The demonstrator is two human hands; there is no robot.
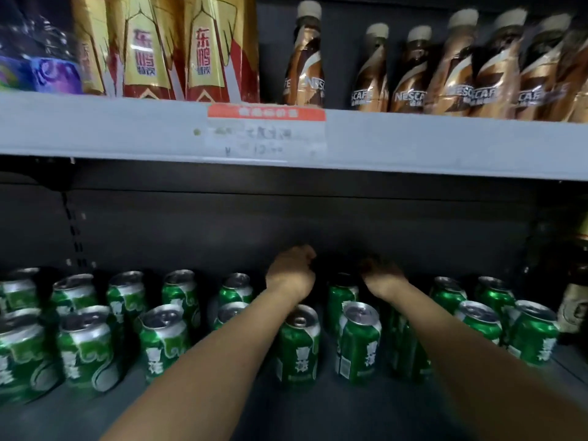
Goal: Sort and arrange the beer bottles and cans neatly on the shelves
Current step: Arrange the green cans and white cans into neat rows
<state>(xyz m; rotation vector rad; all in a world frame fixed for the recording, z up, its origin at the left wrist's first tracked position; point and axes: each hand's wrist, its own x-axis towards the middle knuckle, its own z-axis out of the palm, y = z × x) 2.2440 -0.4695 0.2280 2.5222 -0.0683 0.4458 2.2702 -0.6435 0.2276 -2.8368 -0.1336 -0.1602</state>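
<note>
Head view. Both forearms reach deep into the lower shelf [318, 409]. Left hand [291, 272] curled at the back of the shelf, fingers hidden; cannot tell whether it holds anything. Right hand [383, 276] also bent forward in shadow, grip unreadable. Green cans [162, 338] stand upright in loose rows on both sides of the arms, one can [299, 342] between them. Open bare floor at the front edge. Upper shelf lip [413, 144] overhangs; coffee bottles [410, 71] above.

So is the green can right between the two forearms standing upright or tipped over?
Upright. The green can stands on its base on the lower shelf, its silver lid and pull tab facing up, label text reading vertically.
</note>
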